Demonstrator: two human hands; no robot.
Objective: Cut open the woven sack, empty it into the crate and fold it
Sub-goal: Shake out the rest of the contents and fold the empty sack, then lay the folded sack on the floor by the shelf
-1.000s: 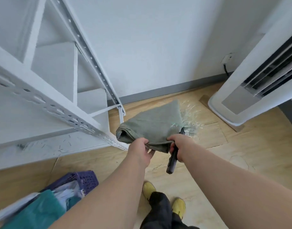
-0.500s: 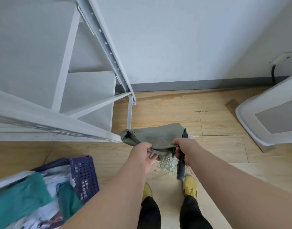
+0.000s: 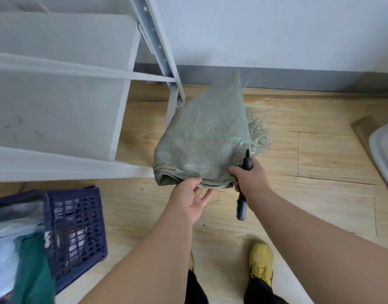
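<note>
The left hand (image 3: 189, 197) pinches the woven sack (image 3: 205, 141) at its near folded edge; the right hand (image 3: 249, 175) grips that edge's other end plus a black cutter (image 3: 242, 195). The sack extends away from both hands above the floor, long axis pointing forward; the crate (image 3: 75, 227) sits well apart, nearer the left hand.

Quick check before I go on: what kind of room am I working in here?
Probably a storeroom or utility corner: bare grey metal shelving against a plain wall, wood-look plank floor, and a blue plastic crate holding bagged goods.
</note>
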